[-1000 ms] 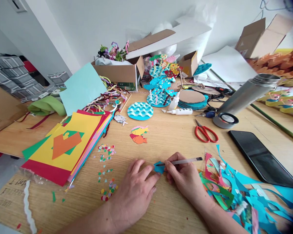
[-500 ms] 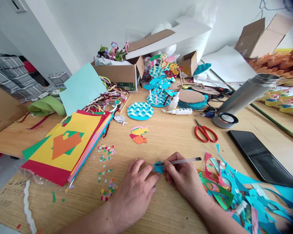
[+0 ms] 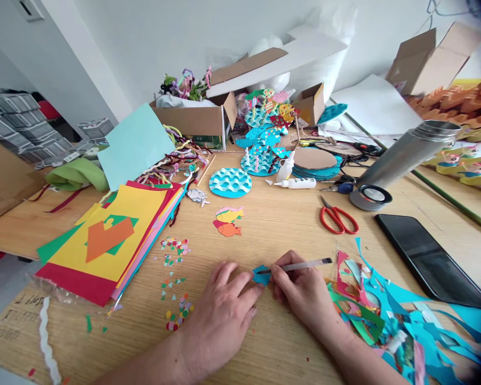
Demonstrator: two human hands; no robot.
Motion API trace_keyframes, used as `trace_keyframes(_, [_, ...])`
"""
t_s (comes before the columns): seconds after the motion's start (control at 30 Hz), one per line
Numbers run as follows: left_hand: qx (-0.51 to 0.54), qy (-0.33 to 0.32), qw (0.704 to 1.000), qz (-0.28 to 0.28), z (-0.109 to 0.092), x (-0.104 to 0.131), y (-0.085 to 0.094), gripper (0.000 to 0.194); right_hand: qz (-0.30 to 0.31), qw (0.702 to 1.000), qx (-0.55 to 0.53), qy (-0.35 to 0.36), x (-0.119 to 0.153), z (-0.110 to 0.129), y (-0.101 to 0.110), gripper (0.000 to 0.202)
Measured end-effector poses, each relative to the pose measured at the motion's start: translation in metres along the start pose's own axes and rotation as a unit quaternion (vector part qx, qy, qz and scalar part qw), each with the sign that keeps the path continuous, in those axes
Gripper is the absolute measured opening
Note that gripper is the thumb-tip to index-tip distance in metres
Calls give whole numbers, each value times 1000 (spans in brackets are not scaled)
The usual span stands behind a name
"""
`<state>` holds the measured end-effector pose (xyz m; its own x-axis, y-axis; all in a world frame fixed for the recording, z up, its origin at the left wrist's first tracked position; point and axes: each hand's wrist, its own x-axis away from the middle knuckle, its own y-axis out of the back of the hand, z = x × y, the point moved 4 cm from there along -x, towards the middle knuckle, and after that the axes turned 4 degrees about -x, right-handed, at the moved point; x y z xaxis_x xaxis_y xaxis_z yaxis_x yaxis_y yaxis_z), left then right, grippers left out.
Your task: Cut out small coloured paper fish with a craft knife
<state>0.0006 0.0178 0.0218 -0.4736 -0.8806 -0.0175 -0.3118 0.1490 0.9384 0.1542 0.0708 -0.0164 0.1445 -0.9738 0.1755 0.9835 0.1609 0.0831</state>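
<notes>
A small blue paper piece [image 3: 261,275] lies on the wooden table between my two hands. My right hand [image 3: 294,280] is closed round a pen [image 3: 308,264], whose dark tip touches the paper. Palm down, my left hand [image 3: 228,307] rests on the table with its fingers somewhat spread, the fingertips at the paper's left edge. Just beyond are several paper fish in yellow, orange and pink [image 3: 229,230]. Left of my left hand, small coloured confetti pieces [image 3: 179,313] are scattered.
Red-handled scissors [image 3: 339,220], a black phone [image 3: 431,259] and blue paper scraps [image 3: 409,321] are on the right. Coloured sheets [image 3: 100,240] lie left. Glue bottles [image 3: 299,183], a wavy blue disc [image 3: 230,183], a steel flask [image 3: 409,152] and a cardboard box [image 3: 190,120] stand farther back.
The pen tip has shifted very slightly on the blue paper. Both hands are otherwise in nearly the same place.
</notes>
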Motion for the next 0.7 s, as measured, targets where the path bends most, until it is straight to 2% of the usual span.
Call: trace_keyframes(0.7, [5, 3, 1000, 4, 0, -1, -1, 38, 5, 1000, -3, 10, 0, -4, 0, 20])
